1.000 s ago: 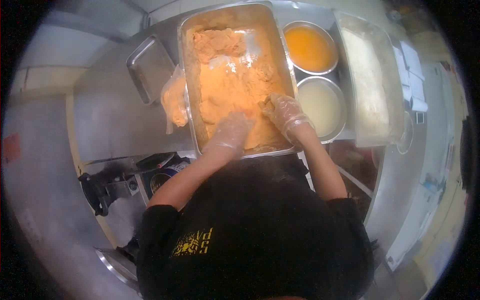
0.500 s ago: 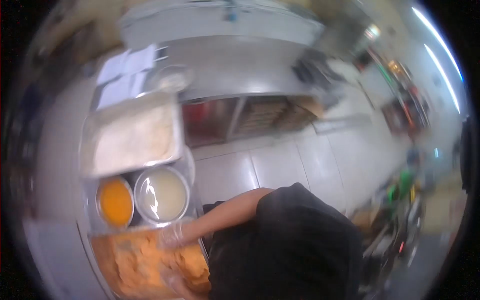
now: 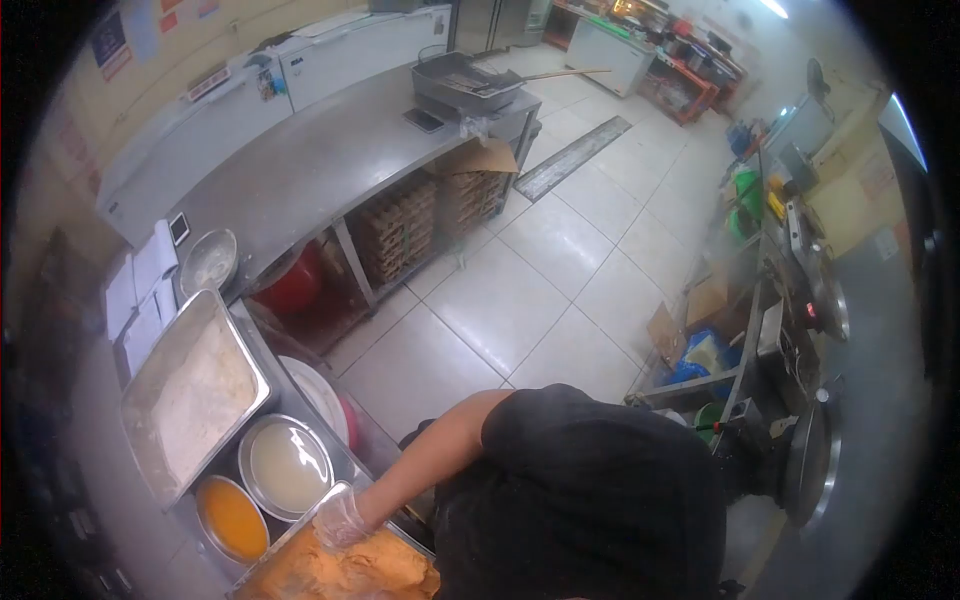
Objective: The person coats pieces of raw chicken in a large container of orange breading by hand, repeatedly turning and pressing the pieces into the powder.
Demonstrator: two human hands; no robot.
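My right hand [image 3: 341,519], in a clear plastic glove, reaches down into a metal tray [image 3: 290,533] of lumpy orange food [image 3: 350,567]. It sits at the tray's upper edge, its fingers hidden against the food. My left hand is outside the view. Right beside the tray stand a round metal bowl of orange liquid [image 3: 233,517] and a larger bowl of pale, cloudy liquid [image 3: 287,468]. Beyond them lies a deep rectangular pan of white flour-like powder [image 3: 203,390].
Papers [image 3: 143,290], a phone [image 3: 179,228] and a shallow bowl [image 3: 210,262] rest on the steel counter [image 3: 300,150]. Stacked egg trays [image 3: 395,235] and a red container [image 3: 290,285] are underneath. A cluttered rack [image 3: 740,370] with pans stands on the right, across the tiled floor [image 3: 530,280].
My head view has swung toward the room, so the tray now sits lower in view. My left hand, earlier in the orange food, has left view. My right hand stays at the tray.
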